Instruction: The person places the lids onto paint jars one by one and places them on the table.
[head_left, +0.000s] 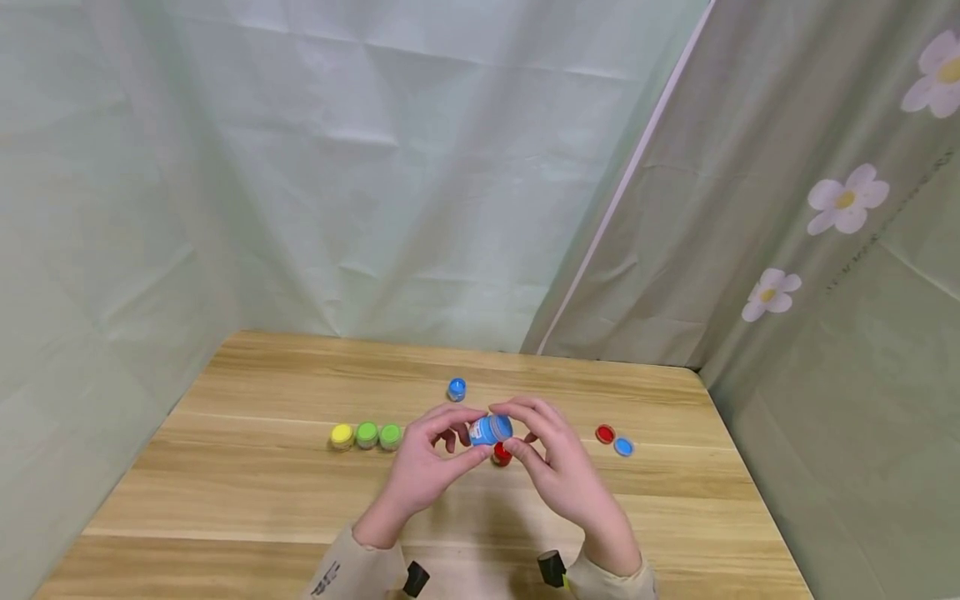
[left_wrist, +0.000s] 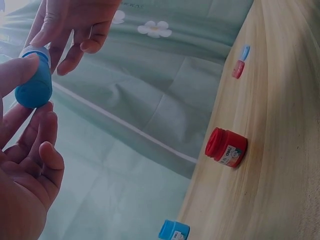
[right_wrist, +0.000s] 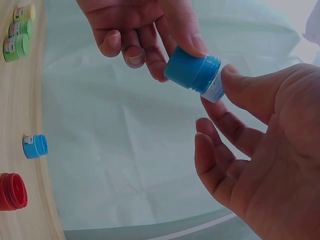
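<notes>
Above the table, my left hand (head_left: 422,468) grips the body of a blue paint jar (head_left: 484,430), thumb on one side and fingers on the other. The jar is tilted, its lid end toward the right. My right hand (head_left: 564,468) pinches the paler blue lid (right_wrist: 215,86) between thumb and index finger, its other fingers loosely curled. In the right wrist view the lid sits at the jar's neck. Partly hidden behind the hands, an uncapped red paint jar (left_wrist: 227,147) stands on the table.
Farther back stands an uncapped blue jar (head_left: 457,390). A yellow jar (head_left: 342,437) and two green jars (head_left: 367,434) form a row at the left. To the right lie a red lid (head_left: 604,433) and a blue lid (head_left: 623,447). Curtains (head_left: 420,183) hang behind the wooden table (head_left: 262,492).
</notes>
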